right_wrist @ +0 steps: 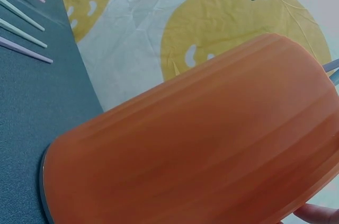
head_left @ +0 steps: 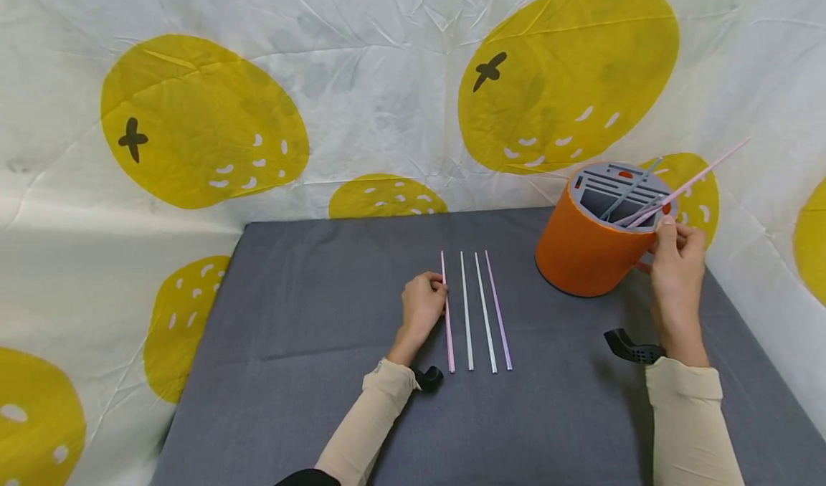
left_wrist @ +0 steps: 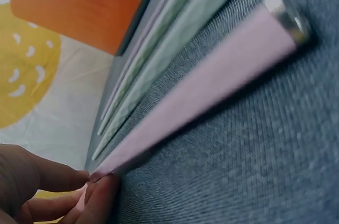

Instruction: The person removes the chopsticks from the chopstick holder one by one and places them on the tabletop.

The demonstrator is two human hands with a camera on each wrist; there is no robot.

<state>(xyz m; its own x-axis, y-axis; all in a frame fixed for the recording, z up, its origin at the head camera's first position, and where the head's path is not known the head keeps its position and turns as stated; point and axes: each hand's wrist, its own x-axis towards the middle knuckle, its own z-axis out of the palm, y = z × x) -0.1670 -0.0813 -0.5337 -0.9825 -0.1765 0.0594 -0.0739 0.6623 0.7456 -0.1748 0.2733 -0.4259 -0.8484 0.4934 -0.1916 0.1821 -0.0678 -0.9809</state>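
In the head view, my left hand pinches a pink chopstick lying on the grey cloth. The left wrist view shows thumb and fingers at its thin end, with the silver-capped thick end nearer the camera. Beside it lie two pale green chopsticks and a lilac chopstick, roughly parallel. At the right, my right hand grips the upper edge of an orange utensil holder, thumb by the rim. Pink chopsticks and blue-grey chopsticks poke out of its slotted grey top. Their lower ends are hidden.
A dark grey cloth covers the table. Behind it hangs a white sheet printed with yellow fruit shapes, close to the holder's back. Black straps with camera mounts sit at both wrists.
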